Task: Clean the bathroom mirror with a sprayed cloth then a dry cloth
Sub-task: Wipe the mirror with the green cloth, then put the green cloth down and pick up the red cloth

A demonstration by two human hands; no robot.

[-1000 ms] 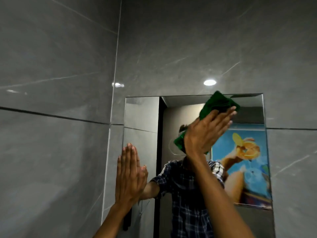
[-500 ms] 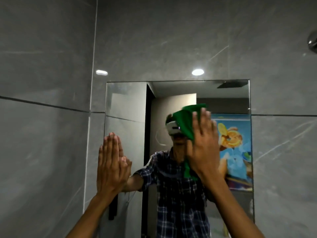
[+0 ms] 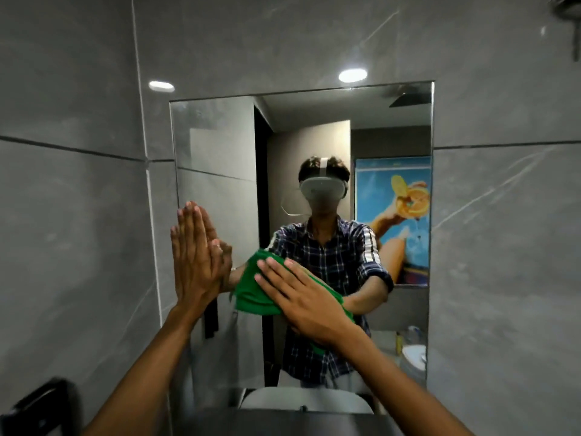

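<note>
A rectangular frameless mirror (image 3: 217, 143) is set into the grey tiled wall ahead. My right hand (image 3: 301, 297) lies flat with fingers spread, pressing a green cloth (image 3: 251, 291) against the lower middle of the glass. The cloth bunches out past my fingertips to the left and shows again under my wrist. My left hand (image 3: 195, 256) rests flat against the mirror's left edge, fingers together and pointing up, holding nothing. The glass reflects a person in a checked shirt and a headset.
Grey tiled walls (image 3: 69, 215) close in on the left and right. A white basin (image 3: 305, 401) shows at the mirror's bottom edge. A dark fitting (image 3: 34, 407) sits low on the left wall. A chrome shower fixture (image 3: 566, 7) hangs at the top right.
My right hand swept the green cloth from the mirror's upper part down to its lower middle. My left hand stayed flat at the left edge. The view tilted downward.
</note>
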